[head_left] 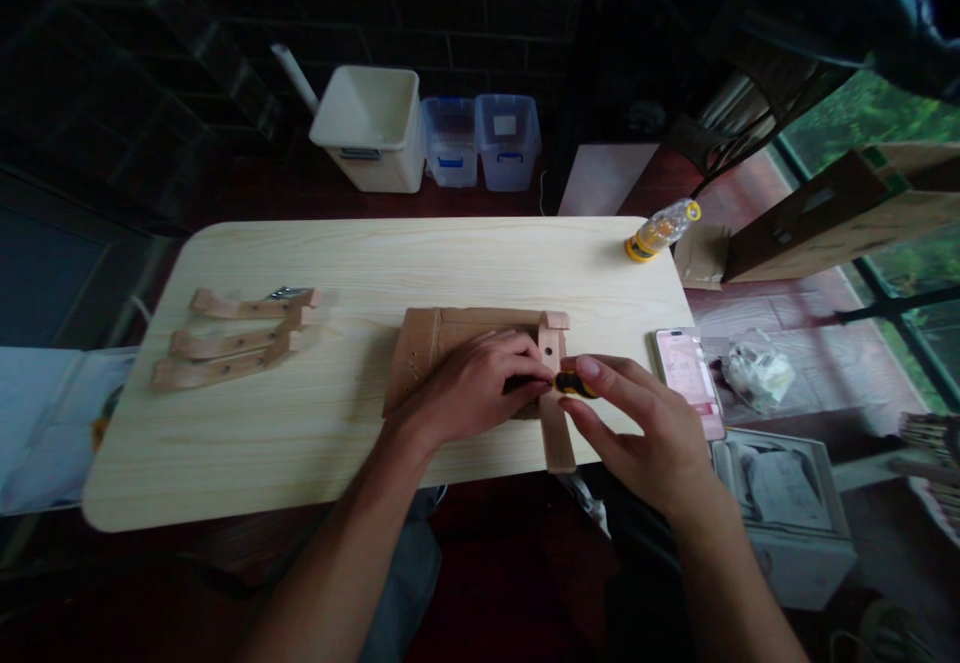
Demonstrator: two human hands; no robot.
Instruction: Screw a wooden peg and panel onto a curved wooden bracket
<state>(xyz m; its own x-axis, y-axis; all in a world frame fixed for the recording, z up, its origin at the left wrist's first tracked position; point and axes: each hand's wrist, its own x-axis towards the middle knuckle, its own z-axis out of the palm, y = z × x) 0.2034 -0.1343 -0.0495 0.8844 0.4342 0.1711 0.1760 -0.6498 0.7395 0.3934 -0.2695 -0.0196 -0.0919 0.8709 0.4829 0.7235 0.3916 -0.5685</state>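
Observation:
Near the front edge of the pale table, a flat cardboard box (469, 328) lies under a curved wooden piece (556, 435) with dark holes. My right hand (641, 418) grips the yellow-and-black handle of a screwdriver (576, 384) between thumb and fingers. The screwdriver's tip points left at the wooden piece. Lying over the cardboard, my left hand (491, 380) has its fingertips pinched together at that tip; whatever is between them is too small to make out. Several similar wooden pieces (225, 345) rest on the left, beside a small shiny metal bundle (289, 293).
A clear bottle with yellow ends (660, 231) is at the table's far right corner. The phone (686, 381) sits at the right edge. Beyond the table stand a white bin (375, 133) and two clear plastic boxes (508, 148). On the right is an open box (795, 533).

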